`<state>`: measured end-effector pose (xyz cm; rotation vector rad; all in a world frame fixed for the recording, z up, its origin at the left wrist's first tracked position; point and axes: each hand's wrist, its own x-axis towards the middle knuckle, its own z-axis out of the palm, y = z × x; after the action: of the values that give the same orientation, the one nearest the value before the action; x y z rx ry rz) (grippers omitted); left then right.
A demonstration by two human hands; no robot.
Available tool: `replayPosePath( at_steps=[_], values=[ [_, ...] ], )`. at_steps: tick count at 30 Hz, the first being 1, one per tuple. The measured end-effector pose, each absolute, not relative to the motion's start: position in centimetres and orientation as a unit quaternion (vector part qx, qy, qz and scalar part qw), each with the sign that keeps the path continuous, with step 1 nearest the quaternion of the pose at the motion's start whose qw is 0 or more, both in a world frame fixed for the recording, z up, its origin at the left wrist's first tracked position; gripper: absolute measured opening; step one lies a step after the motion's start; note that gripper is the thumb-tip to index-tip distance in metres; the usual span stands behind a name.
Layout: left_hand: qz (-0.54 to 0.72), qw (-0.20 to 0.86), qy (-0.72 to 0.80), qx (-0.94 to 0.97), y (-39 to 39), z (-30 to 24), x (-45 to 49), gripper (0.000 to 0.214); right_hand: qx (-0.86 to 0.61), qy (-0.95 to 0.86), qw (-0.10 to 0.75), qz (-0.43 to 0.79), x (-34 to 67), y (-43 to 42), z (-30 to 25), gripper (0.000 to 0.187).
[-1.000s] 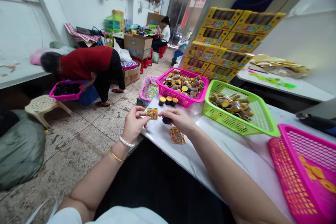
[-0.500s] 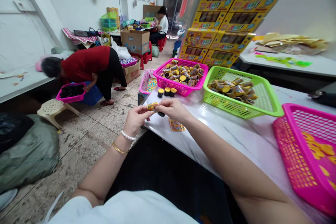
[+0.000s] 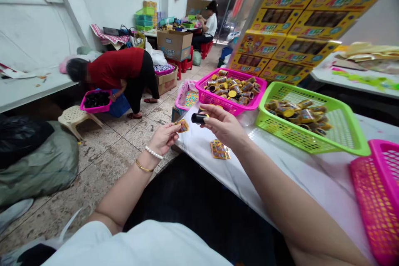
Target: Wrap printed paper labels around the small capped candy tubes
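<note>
Between the thumb and fingers of my left hand [image 3: 166, 138] is a small yellow printed label [image 3: 183, 126]. My right hand [image 3: 225, 126] grips a small black cylindrical tub [image 3: 198, 118], held sideways just right of the label, with a gap between the two. Yellow lids of small tubs show partly behind my right fingers. On the white marbled table [image 3: 249, 170] below my right hand lies a little pile of similar printed labels [image 3: 220, 149]. Beyond it, a pink basket [image 3: 232, 108] holds many labelled tubs, and a green basket [image 3: 289, 135] holds more.
Another pink basket [image 3: 374, 191] stands at the right edge. Yellow boxes [image 3: 274, 45] are stacked behind the baskets. At left, a person in red [image 3: 115, 66] bends over with a pink basket [image 3: 95, 109] near a stool [image 3: 75, 118]. Someone sits farther back.
My hands have moved apart; the label in my left hand now shows separately from the black tub, which has come into clearer view in my right fingers. The whole scene has shifted rightward in view.
</note>
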<state>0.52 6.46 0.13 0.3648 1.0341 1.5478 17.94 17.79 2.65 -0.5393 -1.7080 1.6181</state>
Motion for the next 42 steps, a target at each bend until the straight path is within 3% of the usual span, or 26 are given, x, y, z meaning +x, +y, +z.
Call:
replayPosePath(
  at_steps=[5, 14, 19, 23, 28, 33, 36, 39, 42],
  values=[
    [0.657, 0.63, 0.393, 0.131, 6.8, 0.7, 0.7, 0.004, -0.225, -0.689, 0.351, 0.593, 17.2, 16.7, 2.7, 0.034],
    [0.671, 0.624, 0.373, 0.147, 7.0, 0.0, 0.6, 0.015, -0.248, -0.814, 0.373, 0.37, 17.5, 14.7, 3.5, 0.023],
    [0.704, 0.541, 0.404, 0.219, 6.6, -0.1, 1.0, 0.02, -0.254, -0.753, 0.339, 0.503, 16.9, 14.3, 2.7, 0.029],
    [0.712, 0.537, 0.395, 0.22, 6.1, 0.1, 1.0, 0.022, -0.22, -0.705, 0.296, 0.606, 16.8, 14.6, 2.4, 0.036],
    [0.716, 0.545, 0.375, 0.223, 5.7, 0.0, 1.1, 0.023, -0.187, -0.714, 0.32, 0.594, 17.0, 15.0, 2.4, 0.04],
    [0.749, 0.476, 0.41, 0.208, 5.5, 0.2, 0.3, 0.036, -0.185, -0.719, 0.35, 0.571, 17.4, 15.4, 2.6, 0.046],
    [0.676, 0.553, 0.402, 0.276, 5.6, 0.7, -0.6, 0.049, -0.166, -0.736, 0.338, 0.562, 17.5, 15.4, 2.7, 0.044],
    [0.619, 0.589, 0.397, 0.336, 5.7, 0.8, -1.0, 0.048, -0.136, -0.786, 0.341, 0.497, 17.7, 15.2, 2.8, 0.034],
    [0.616, 0.566, 0.42, 0.352, 5.8, 0.5, -1.1, 0.046, -0.117, -0.855, 0.372, 0.342, 17.9, 14.9, 3.2, 0.021]
  ],
)
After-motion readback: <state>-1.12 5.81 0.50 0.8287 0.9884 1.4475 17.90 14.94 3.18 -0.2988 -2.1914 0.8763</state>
